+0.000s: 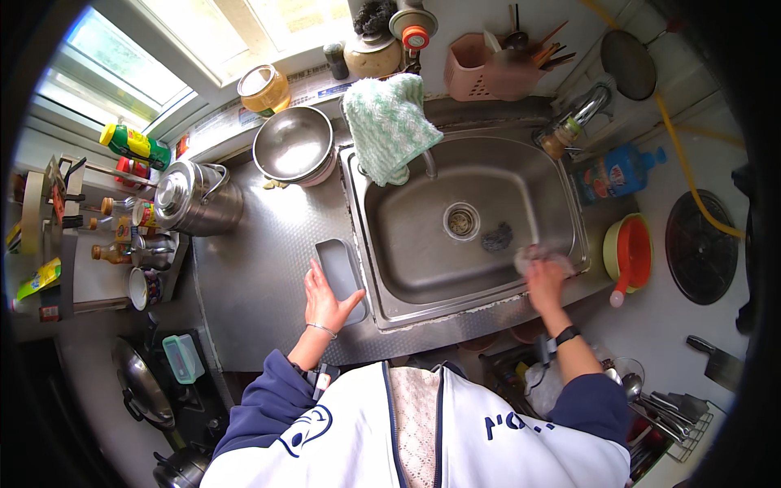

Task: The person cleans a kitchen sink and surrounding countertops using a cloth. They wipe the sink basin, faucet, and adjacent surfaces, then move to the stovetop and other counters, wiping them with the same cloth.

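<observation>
**Wiping appears to be under way**

The steel table (260,281) carries the sink (411,244). At the sink's eight o'clock, a grey tray (333,259) lies under the left hand (325,305), fingers spread, contact unclear. At four o'clock, the right hand (546,285) has its grip pinching a blurred cloth (529,257); the next move likely calls for steady pressure.

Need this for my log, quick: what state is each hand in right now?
Left hand: open, spread over the grey rectangular tray; contact unclear.
Right hand: on a blurred, pale pinkish cloth; grip unclear.
</observation>
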`<action>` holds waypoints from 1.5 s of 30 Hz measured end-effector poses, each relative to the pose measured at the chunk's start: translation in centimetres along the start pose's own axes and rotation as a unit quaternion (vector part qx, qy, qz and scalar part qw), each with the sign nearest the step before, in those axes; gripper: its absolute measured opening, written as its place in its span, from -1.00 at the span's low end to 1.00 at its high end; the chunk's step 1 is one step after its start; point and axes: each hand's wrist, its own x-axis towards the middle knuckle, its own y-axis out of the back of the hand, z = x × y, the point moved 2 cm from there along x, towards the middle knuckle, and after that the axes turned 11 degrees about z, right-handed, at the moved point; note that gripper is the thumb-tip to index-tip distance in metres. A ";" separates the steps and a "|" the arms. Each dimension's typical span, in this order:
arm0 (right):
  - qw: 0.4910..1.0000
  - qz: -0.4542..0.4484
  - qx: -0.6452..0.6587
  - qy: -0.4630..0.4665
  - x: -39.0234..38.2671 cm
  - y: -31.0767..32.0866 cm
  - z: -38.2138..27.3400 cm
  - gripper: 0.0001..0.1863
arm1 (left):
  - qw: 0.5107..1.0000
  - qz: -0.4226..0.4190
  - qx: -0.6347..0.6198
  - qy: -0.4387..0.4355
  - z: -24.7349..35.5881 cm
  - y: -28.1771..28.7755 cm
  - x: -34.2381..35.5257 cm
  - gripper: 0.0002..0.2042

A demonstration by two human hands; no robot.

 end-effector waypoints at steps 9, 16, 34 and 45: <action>0.909 -0.127 0.362 0.166 -3.5 0.4 -16.3 -0.73 | 0.903 -0.182 -0.369 0.123 1.5 0.3 1.5 -0.28; 0.965 -0.010 0.237 0.110 -0.8 1.3 -2.6 -0.80 | 0.925 -0.217 -0.294 -0.106 13.7 -5.9 8.4 -0.51; 0.972 0.070 0.222 0.029 0.0 0.7 0.7 -0.84 | 0.869 0.254 0.041 -0.423 30.4 -20.1 25.3 -0.69; 0.965 -0.022 0.238 0.106 0.1 1.4 0.3 -0.78 | 0.759 -0.330 0.064 -0.558 25.8 -32.2 8.2 -0.50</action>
